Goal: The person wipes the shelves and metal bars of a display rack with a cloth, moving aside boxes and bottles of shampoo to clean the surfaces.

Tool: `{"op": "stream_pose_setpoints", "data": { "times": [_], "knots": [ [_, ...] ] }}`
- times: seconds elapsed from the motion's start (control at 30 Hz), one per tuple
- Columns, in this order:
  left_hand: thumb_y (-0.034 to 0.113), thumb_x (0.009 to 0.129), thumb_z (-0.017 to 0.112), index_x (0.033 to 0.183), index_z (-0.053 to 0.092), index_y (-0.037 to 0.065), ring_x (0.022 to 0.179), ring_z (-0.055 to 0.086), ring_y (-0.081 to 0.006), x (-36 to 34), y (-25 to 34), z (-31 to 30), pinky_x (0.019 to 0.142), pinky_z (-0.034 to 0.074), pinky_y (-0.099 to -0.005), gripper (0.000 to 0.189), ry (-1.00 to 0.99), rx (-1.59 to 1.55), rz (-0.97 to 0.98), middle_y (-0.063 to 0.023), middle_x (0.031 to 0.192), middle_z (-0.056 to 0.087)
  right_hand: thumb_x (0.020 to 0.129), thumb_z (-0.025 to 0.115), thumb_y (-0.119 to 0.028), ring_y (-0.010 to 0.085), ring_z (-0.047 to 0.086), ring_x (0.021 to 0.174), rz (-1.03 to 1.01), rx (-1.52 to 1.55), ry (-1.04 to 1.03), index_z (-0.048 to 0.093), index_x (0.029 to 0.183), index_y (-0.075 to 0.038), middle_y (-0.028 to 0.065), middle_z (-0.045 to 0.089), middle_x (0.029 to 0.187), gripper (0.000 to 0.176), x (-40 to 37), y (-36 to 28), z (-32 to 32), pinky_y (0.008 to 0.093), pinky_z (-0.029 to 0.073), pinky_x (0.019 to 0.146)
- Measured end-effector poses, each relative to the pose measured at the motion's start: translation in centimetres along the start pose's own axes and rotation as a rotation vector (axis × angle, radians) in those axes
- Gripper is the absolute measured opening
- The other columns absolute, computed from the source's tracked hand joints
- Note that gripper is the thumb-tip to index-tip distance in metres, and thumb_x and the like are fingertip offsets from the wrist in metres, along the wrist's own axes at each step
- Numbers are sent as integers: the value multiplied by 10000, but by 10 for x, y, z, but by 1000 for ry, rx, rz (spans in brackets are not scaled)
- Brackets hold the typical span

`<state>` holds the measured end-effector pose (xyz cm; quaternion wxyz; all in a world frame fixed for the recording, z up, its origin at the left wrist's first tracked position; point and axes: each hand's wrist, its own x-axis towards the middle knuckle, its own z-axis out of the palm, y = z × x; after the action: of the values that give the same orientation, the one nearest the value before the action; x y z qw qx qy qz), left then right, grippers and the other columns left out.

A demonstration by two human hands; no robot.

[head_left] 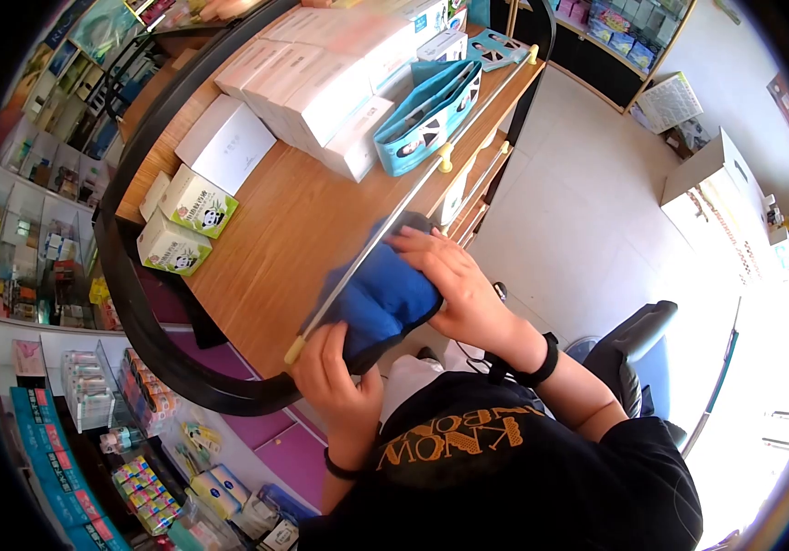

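Observation:
A blue cloth [394,298] with a dark edge is bunched up at the front edge of the wooden shelf [275,230]. A thin metal rail [371,243] crosses in front of part of it. My left hand [337,386] grips the near lower end of the cloth, close to the rail's yellowish end knob [294,350]. On the other side, my right hand [458,280] holds the cloth's upper edge, fingers curled over it. The underside of the cloth is hidden.
White boxes [316,83] are stacked at the back of the shelf, beside a turquoise bag [429,118]. Green and white panda boxes [194,207] stand at the left. A black curved frame [151,335] borders the shelf. Stocked display shelves [36,220] line the left side.

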<state>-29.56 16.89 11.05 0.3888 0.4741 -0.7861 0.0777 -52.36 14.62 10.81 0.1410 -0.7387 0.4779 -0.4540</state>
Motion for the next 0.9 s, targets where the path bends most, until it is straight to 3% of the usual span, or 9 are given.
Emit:
{"op": "stream_pose_setpoints", "data": {
  "times": [0.13,0.37,0.57,0.8,0.9],
  "knots": [
    [158,943,738,1312,685,17,1072,713,-348,7,8,8,912,506,-450,399,67,62,-18,-136,1223,727,746,765,29,279,504,1518,-26,-141,10,606,1356,-92,69,613,1511,642,1,5,1,564,355,1276],
    [154,938,739,1311,712,25,1065,715,-342,21,17,30,895,515,-457,396,71,54,21,-122,1222,731,724,759,40,265,483,1527,-29,-147,16,593,1377,-115,48,590,1509,691,6,32,-22,567,326,1288],
    [69,790,722,1275,744,68,1032,701,-340,61,55,63,893,521,-457,486,-5,85,40,-109,1204,719,722,762,40,267,478,1530,13,-141,20,587,1376,-111,47,590,1504,693,9,76,-61,569,294,1294],
    [43,741,707,1279,753,81,1082,679,-324,77,90,96,961,482,-442,541,20,180,-64,-107,1248,707,704,668,126,261,504,1505,-38,-73,41,603,1343,-114,43,613,1474,685,29,134,-108,549,309,1283],
    [42,729,696,1289,755,86,1106,667,-291,76,108,99,983,437,-407,565,19,301,-140,-107,1264,707,682,633,137,286,526,1479,-68,-102,74,616,1330,-111,65,628,1457,693,42,169,-127,544,372,1246]
  ]
}}
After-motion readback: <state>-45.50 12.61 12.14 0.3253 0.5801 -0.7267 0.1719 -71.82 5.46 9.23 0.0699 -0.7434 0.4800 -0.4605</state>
